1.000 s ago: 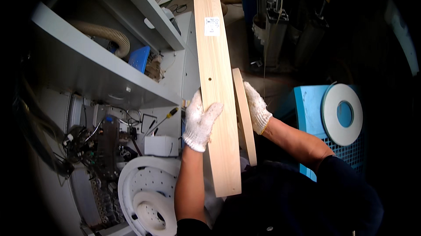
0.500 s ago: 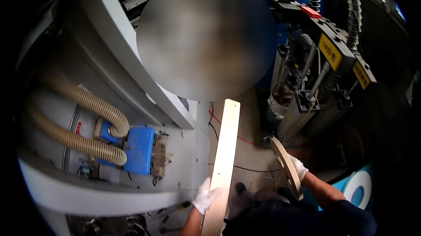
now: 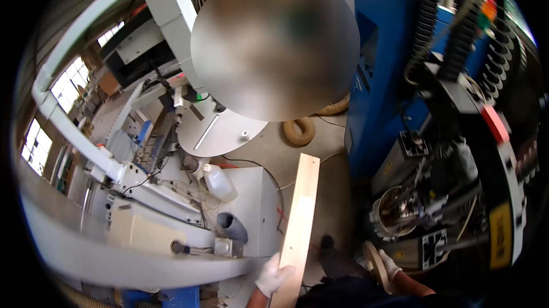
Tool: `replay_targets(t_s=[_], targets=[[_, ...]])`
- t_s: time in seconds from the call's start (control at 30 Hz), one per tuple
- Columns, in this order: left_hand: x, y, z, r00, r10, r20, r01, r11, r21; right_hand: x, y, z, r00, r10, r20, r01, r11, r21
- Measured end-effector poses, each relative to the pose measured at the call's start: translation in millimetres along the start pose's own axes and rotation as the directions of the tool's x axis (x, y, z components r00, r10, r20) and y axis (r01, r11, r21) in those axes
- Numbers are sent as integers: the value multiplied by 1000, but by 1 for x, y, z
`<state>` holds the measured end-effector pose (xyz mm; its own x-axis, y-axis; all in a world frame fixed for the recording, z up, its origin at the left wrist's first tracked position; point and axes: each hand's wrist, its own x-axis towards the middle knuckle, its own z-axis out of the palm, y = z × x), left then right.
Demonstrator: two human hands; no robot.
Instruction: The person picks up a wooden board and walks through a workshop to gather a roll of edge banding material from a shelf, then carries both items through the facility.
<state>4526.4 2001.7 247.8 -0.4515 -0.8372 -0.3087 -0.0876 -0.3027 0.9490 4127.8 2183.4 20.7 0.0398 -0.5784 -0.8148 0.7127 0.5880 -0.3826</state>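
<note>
My left hand [image 3: 273,276], in a white glove, is closed around the edge of a long pale wooden board [image 3: 302,211] near its lower end. The board points away from me, upright in the picture, with a small hole near its far end and another mark lower down. My right hand [image 3: 390,266], also gloved, grips a curved strip of wood [image 3: 376,262] by its outer side. That strip is held on edge beside my right leg, apart from the board. Part of my right fingers is hidden behind it.
A tall blue cabinet [image 3: 377,85] and a dark machine with coiled hoses and cylinders stand at the right. At the left are a pale machine frame, a white jug [image 3: 220,183] and a rounded grey tabletop [image 3: 229,139]. A ribbed tan hose [image 3: 299,132] lies on the floor ahead.
My view has tilted up and moved forward, so the tabletop, jug and blue cabinet now show more. Both hands keep their wooden pieces and sit lower in the picture.
</note>
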Motion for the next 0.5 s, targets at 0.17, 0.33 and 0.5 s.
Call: replay_targets(t_s=[0.17, 0.33, 0.5], targets=[[150, 62, -30, 999, -14, -29, 12, 998, -56, 25, -157, 112, 982, 166, 88, -167, 986, 2], [307, 123, -73, 1000, -17, -22, 14, 993, -119, 92, -289, 201, 999, 39, 9, -38, 998, -59], [477, 166, -121, 1000, 23, 6, -22, 984, -180, 185, -406, 271, 1000, -1, -9, 0, 995, -102]])
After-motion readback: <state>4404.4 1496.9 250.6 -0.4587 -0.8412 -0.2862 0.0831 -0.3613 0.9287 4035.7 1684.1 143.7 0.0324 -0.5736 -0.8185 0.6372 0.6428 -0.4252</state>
